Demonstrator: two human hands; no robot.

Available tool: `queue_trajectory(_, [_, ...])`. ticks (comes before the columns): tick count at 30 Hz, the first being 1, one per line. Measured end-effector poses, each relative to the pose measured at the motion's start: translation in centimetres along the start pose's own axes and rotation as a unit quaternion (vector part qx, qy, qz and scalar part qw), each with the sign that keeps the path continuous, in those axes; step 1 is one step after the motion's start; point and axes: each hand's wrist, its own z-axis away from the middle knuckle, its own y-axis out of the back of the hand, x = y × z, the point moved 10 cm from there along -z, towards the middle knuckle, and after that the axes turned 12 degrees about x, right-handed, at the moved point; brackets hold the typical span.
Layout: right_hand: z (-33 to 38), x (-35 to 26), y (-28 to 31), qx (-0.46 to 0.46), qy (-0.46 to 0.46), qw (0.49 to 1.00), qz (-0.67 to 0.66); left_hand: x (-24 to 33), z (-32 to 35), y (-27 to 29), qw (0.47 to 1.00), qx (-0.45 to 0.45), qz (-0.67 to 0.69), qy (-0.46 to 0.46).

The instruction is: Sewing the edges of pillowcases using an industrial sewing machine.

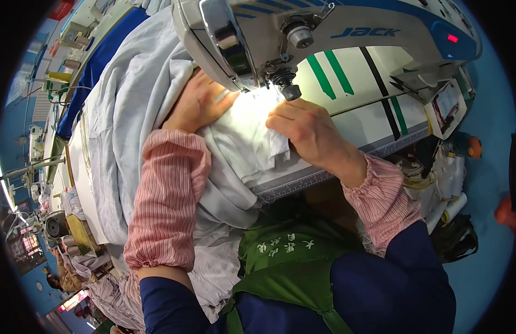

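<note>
A white cloth lies under the lit needle area of a sewing machine, its bulk spilling over the table's left side and front edge. My left hand rests flat on the cloth left of the needle, thumb apart from the fingers; the machine head partly covers the fingertips. On the right of the needle, my right hand has its fingers curled and pressed together at the cloth's right edge. Bright lamp glare washes out the stitching spot, and the presser foot is hard to make out.
Green tape strips and a black strip cross the white table. Scissors lie near a small open box at the right. A ruler strip lines the front edge. Thread cones stand below right; another person is far left.
</note>
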Motion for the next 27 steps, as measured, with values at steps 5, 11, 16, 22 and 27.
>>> queue_trajectory(5, [-0.1,0.3,-0.2,0.014,-0.009,1.0,0.021,-1.3,-0.8,-0.2,0.997,-0.02,-0.068,-0.035])
queue_trajectory(11, [2.6,-1.4,1.0,0.045,-0.021,0.999,0.021,7.2,0.7,0.0,0.978,-0.048,-0.158,-0.125])
queue_trajectory(16, [4.8,-3.3,1.8,0.078,-0.029,0.995,0.047,14.7,2.9,-0.4,0.995,-0.068,0.054,-0.053])
queue_trajectory(22, [6.8,-4.9,2.7,0.089,-0.018,0.994,0.064,15.6,3.6,-0.6,0.999,0.007,-0.009,0.05])
queue_trajectory(27, [8.1,-4.9,4.6,0.138,-0.032,0.989,0.045,15.4,4.5,-1.2,0.998,0.024,-0.026,0.055])
